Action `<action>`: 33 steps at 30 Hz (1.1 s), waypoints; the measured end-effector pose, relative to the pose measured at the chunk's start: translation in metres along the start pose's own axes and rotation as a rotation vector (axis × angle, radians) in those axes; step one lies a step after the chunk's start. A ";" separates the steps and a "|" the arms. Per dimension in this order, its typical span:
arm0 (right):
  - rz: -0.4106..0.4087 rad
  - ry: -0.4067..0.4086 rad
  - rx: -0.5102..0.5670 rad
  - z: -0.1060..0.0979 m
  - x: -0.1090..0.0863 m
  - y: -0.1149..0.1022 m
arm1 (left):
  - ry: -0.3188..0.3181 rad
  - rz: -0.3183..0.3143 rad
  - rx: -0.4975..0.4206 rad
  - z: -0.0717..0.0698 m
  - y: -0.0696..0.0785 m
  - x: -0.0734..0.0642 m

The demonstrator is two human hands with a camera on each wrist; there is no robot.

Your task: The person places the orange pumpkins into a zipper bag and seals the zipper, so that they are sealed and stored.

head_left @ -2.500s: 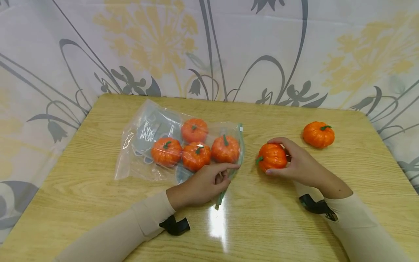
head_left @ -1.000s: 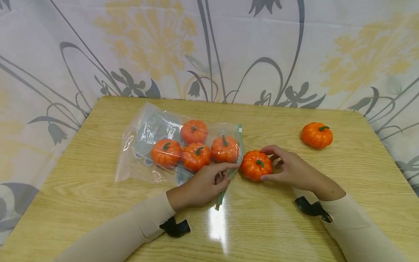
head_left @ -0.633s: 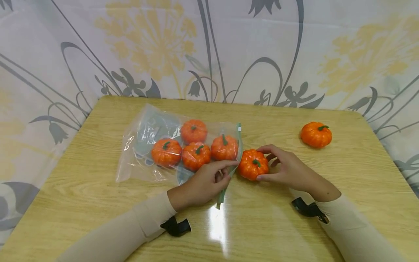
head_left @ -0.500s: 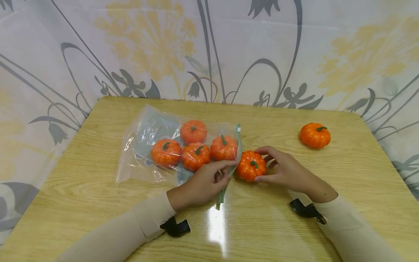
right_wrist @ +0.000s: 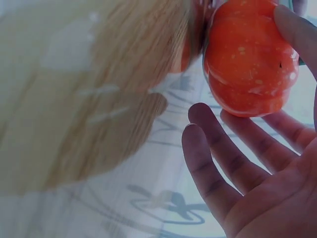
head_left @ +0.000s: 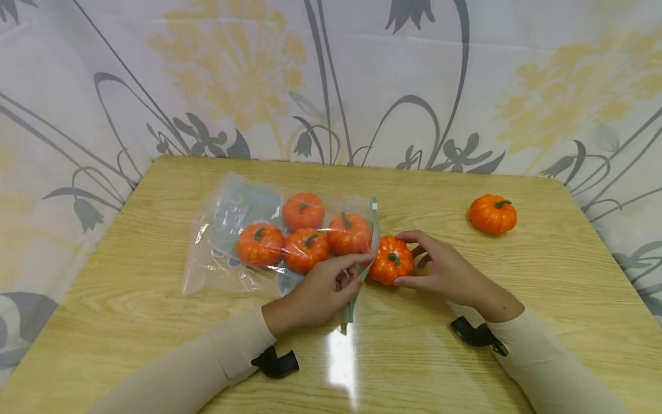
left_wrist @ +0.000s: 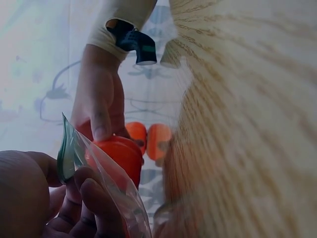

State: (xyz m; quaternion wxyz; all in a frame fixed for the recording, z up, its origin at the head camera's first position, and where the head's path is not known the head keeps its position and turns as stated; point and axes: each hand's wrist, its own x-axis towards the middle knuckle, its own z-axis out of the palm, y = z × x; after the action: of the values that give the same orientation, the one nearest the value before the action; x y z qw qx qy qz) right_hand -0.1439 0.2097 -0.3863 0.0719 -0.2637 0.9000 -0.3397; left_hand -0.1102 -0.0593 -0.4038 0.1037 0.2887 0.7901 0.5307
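My right hand (head_left: 439, 269) holds a small orange toy pumpkin (head_left: 391, 260) with a green stem between thumb and fingers, right at the mouth of a clear zip bag (head_left: 199, 273). The bag lies flat and carries several like pumpkins (head_left: 261, 245). With thumb and fingers, my left hand (head_left: 318, 290) pinches the green zip edge (left_wrist: 65, 153) of the bag. In the left wrist view the opening is parted, and the held pumpkin (left_wrist: 121, 157) shows behind the clear film. The right wrist view has the thumb and some fingertips against this pumpkin (right_wrist: 250, 59).
Another orange pumpkin (head_left: 493, 214) sits alone toward the back right of the wooden table (head_left: 414, 356). Behind the table hangs a floral-patterned cloth (head_left: 372, 75). Each wrist bears a black camera mount (head_left: 276, 363).
My right hand has brought the pumpkin leftward up to the bag's mouth, turning it so the stem faces up. The left hand has stayed at the zip edge.
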 end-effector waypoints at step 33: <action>-0.074 0.064 0.015 0.013 -0.001 -0.014 | 0.009 0.115 0.024 0.002 0.004 -0.003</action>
State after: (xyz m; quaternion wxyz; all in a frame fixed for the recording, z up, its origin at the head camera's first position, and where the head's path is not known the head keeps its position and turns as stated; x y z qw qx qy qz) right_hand -0.1336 0.1939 -0.3876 0.0324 -0.2854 0.8889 -0.3569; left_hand -0.1051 -0.0583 -0.4015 0.0662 0.3325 0.7789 0.5277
